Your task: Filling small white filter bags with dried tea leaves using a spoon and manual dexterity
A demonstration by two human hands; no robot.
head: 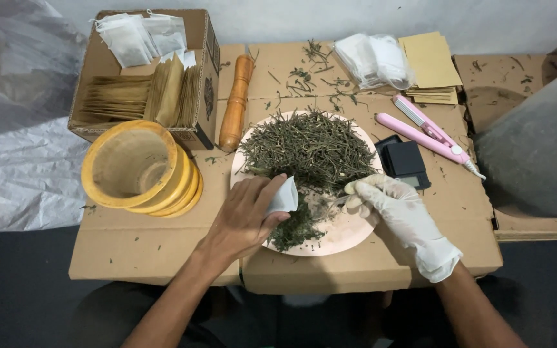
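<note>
The bare left hand pinches a small white bag over the plate's near edge. The gloved right hand is closed on a tool mostly hidden among the dried herbs.

I see both forearms reaching forward from the lower edge. My left hand is bare, palm down, fingers curled closed in a pinch. My right hand is gloved in white, fingers bent inward, fingertips gathered together toward the left.
</note>
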